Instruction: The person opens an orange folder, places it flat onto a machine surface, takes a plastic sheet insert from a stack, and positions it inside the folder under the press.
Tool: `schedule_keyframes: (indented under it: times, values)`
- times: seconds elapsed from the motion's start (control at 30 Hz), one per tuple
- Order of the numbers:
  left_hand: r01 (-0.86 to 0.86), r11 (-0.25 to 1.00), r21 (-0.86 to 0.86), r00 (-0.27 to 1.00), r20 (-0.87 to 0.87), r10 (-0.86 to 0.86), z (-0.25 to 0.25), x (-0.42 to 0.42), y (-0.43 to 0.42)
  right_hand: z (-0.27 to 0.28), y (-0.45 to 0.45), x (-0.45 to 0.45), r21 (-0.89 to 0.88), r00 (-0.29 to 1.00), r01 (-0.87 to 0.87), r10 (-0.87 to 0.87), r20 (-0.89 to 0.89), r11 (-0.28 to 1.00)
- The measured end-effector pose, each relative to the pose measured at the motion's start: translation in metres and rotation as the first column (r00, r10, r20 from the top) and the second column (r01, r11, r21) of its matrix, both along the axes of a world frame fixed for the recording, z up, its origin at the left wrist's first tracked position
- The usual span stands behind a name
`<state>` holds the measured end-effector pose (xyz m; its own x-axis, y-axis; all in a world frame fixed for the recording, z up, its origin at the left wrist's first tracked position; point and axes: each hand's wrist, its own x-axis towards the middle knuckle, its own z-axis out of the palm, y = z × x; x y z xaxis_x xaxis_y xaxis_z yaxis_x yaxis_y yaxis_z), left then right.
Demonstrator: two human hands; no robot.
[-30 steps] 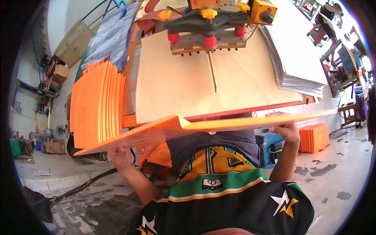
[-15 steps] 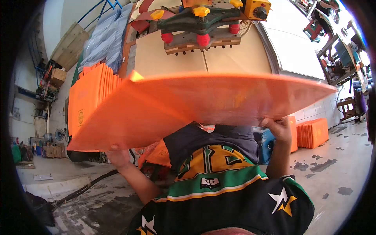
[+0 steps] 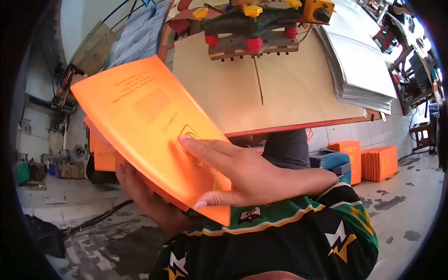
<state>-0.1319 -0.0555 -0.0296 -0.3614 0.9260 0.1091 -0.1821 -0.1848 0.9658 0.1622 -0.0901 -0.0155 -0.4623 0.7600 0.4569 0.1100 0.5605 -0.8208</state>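
An orange printed folder is folded over and tilted in front of me, with dark text and an emblem on its cover. My left hand grips it from beneath along the lower left edge; most of its fingers are hidden behind the folder. My right hand lies flat across the cover, fingertips by the emblem and thumb stretched toward the lower corner. Part of another orange stack shows behind the folder on the left.
Beyond the folder stands a press head with red knobs, over a tan board. White sheets are piled on the right. Orange stacks stand on the floor at right, near a blue container. Bluish plastic sheets lie at back left.
The wide-open folder has been folded and swung to the left. My right hand has moved from its right edge onto the cover; my left hand stays beneath at the left.
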Motion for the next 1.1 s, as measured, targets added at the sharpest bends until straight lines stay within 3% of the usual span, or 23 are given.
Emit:
schedule_keyframes:
  times: [0.13, 0.3, 0.6, 0.67, 0.7, 0.77, 0.8, 0.83, 0.9, 0.93, 0.97, 1.03, 1.1]
  values:
    - [-0.018, 1.0, 0.015, 0.999, -0.028, 0.019, -0.005, 0.008, -0.004, -0.019, 0.006, -0.006, -0.142, 1.0, -0.01, 0.014, 0.022, 0.99]
    - [-0.034, 0.997, 0.073, 0.998, -0.059, 0.038, -0.005, 0.008, -0.001, -0.04, 0.005, 0.0, -0.175, 0.999, 0.021, -0.014, 0.042, 0.984]
    - [-0.055, 0.984, 0.169, 0.994, -0.087, 0.071, -0.001, 0.007, 0.016, -0.056, 0.017, 0.009, 0.165, 0.975, 0.041, -0.075, 0.207, 0.985]
    - [-0.064, 0.98, 0.189, 0.992, -0.093, 0.082, -0.001, 0.006, 0.02, -0.053, 0.018, 0.019, 0.335, 0.932, 0.107, -0.212, 0.293, 0.936]
    - [-0.067, 0.978, 0.198, 0.992, -0.094, 0.087, 0.0, 0.006, 0.021, -0.052, 0.018, 0.022, 0.336, 0.932, 0.108, -0.213, 0.294, 0.936]
    - [-0.077, 0.972, 0.22, 0.99, -0.098, 0.1, 0.0, 0.005, 0.024, -0.052, 0.016, 0.026, 0.334, 0.888, 0.354, -0.426, 0.173, 0.874]
    - [-0.081, 0.97, 0.23, 0.989, -0.1, 0.107, 0.0, 0.004, 0.026, -0.058, 0.017, 0.024, 0.336, 0.888, 0.353, -0.426, 0.175, 0.873]
    - [-0.087, 0.967, 0.24, 0.989, -0.098, 0.113, 0.0, 0.004, 0.027, -0.064, 0.018, 0.02, 0.108, 0.938, 0.341, -0.329, -0.111, 0.934]
    - [-0.103, 0.96, 0.26, 0.986, -0.102, 0.133, 0.0, 0.003, 0.03, -0.071, 0.015, 0.019, -0.102, 0.877, 0.243, -0.264, -0.402, 0.965]
    - [-0.108, 0.957, 0.271, 0.985, -0.103, 0.14, 0.0, 0.002, 0.031, -0.074, 0.013, 0.022, -0.344, 0.814, -0.04, -0.17, -0.556, 0.938]
    - [-0.116, 0.952, 0.282, 0.983, -0.108, 0.151, 0.0, 0.001, 0.033, -0.075, 0.011, 0.024, -0.496, 0.699, -0.349, -0.132, -0.703, 0.795]
    - [-0.134, 0.944, 0.302, 0.978, -0.112, 0.175, -0.002, 0.0, 0.035, -0.084, 0.015, 0.021, -0.456, 0.716, -0.316, -0.107, -0.69, 0.832]
    - [-0.161, 0.932, 0.325, 0.968, -0.131, 0.213, -0.003, -0.001, 0.037, -0.082, 0.014, 0.02, -0.54, 0.649, -0.242, -0.279, -0.708, 0.806]
